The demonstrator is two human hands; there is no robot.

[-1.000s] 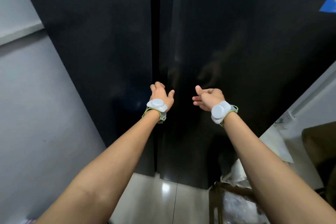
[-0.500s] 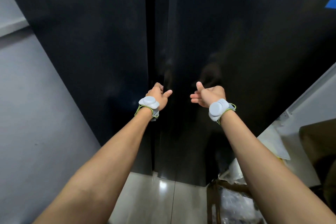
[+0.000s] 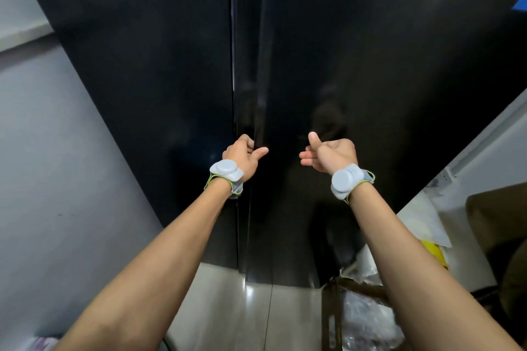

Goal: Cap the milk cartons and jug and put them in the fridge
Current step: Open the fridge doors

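A tall black two-door fridge fills the view, with its left door (image 3: 148, 71) and right door (image 3: 385, 60) meeting at a narrow vertical gap. My left hand (image 3: 242, 155) is at that gap, its fingers hooked behind the inner edge of the right door and its thumb lying on the door's face. A thin bright sliver shows in the gap above the hand. My right hand (image 3: 330, 152) hovers in front of the right door with nothing in it, fingers loosely curled and thumb up. No milk carton or jug is in view.
A grey wall (image 3: 51, 165) stands close on the left. Pale floor tiles (image 3: 228, 308) lie below the fridge. At the lower right sits an open cardboard box (image 3: 330, 319) with plastic bags (image 3: 368, 316), beside a white ledge (image 3: 470, 168) and a brown object (image 3: 502, 214).
My left hand has slid left to the gap between the doors and closed its fingers over the door's edge. A sliver of light now shows in the gap. My right hand has hardly moved.
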